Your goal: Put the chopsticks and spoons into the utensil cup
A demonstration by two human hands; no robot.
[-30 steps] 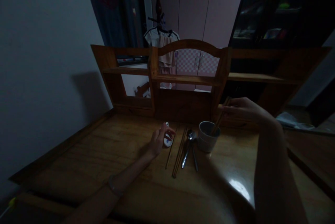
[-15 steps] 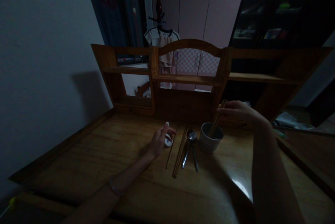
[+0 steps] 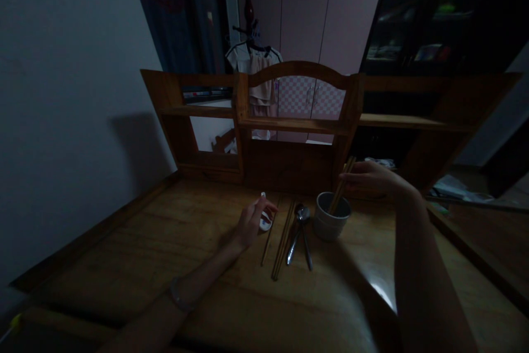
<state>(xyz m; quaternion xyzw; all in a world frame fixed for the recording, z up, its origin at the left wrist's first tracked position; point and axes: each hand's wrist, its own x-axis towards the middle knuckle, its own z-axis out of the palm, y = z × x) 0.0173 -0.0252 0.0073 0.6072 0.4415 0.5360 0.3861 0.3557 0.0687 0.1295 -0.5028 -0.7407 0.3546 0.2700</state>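
My right hand (image 3: 370,175) is closed around the upper part of some chopsticks (image 3: 341,189). Their lower ends stand inside a grey, bucket-shaped container (image 3: 330,227). Over a small white soup spoon (image 3: 265,224) with a blue mark, my left hand (image 3: 253,222) has its fingers bent around the handle, covering part of it. Just right of that hand lie a single chopstick (image 3: 268,243) and more chopsticks (image 3: 282,245) side by side. Two metal spoons (image 3: 303,215) rest between these and the container, their handles splayed toward me.
A wooden shelf unit (image 3: 293,124) runs along the back of the wooden table (image 3: 136,248). The wall (image 3: 74,94) borders the left side. Behind the shelves stand a pink wardrobe (image 3: 306,17) and a rack with hanging clothes (image 3: 260,75).
The view has shifted very slightly. My right hand and the chopsticks have dipped a touch into the container; my left hand stays at the white soup spoon.
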